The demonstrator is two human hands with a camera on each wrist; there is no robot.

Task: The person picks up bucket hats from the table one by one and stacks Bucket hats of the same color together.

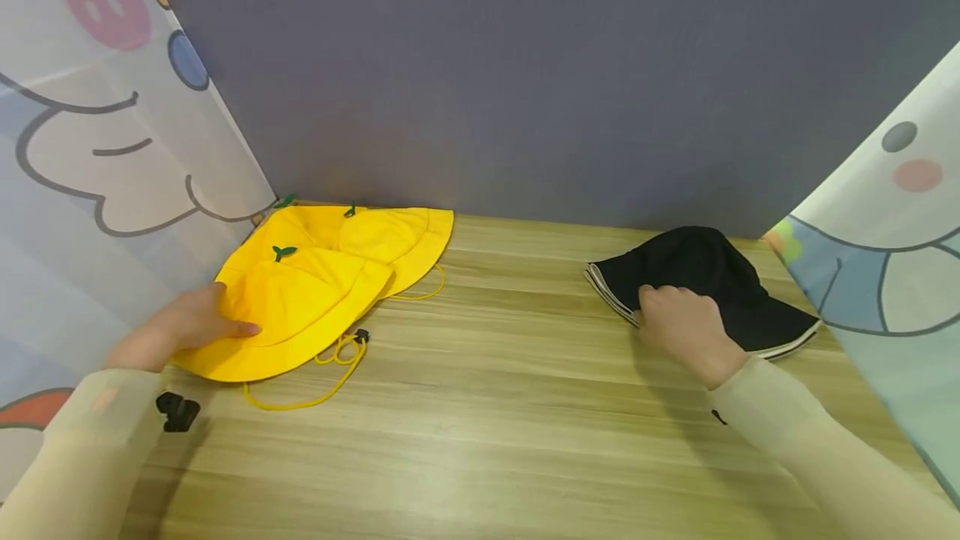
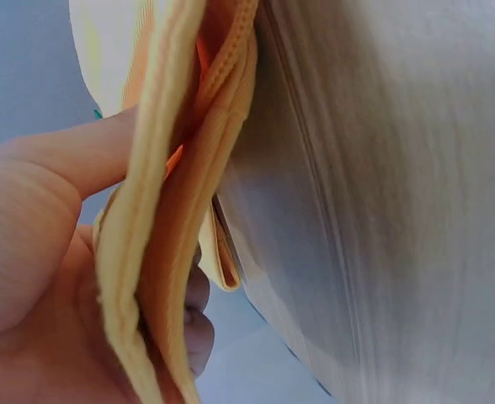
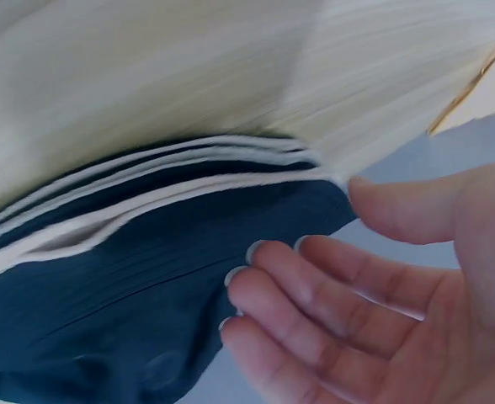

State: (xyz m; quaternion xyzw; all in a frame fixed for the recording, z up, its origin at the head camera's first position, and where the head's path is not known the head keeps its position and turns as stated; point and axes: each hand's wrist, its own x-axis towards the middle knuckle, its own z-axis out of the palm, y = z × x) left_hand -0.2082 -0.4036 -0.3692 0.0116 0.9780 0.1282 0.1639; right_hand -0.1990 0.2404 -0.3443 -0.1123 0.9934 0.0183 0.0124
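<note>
On the left, the front yellow bucket hat (image 1: 300, 302) has a green sprout on its crown and a yellow cord. My left hand (image 1: 187, 322) pinches its brim; the left wrist view shows the thumb over folded brim layers (image 2: 146, 236) and fingers behind them. Another yellow hat (image 1: 393, 236) lies behind, partly covered. At the right sits a black bucket hat (image 1: 693, 261) with pale edging, several brim edges (image 3: 172, 172) layered together. My right hand (image 1: 682, 327) is beside it, fingers loosely bent near the black cloth, thumb apart; whether the fingertips touch it I cannot tell.
A wooden tabletop (image 1: 480, 407) runs between the hats. Behind stands a grey panel (image 1: 525, 90), with cartoon-printed sheets (image 1: 97, 140) along both sides. A small black clip (image 1: 177, 412) lies near the left sleeve, and a cord lock (image 1: 362, 337) sits on the yellow cord.
</note>
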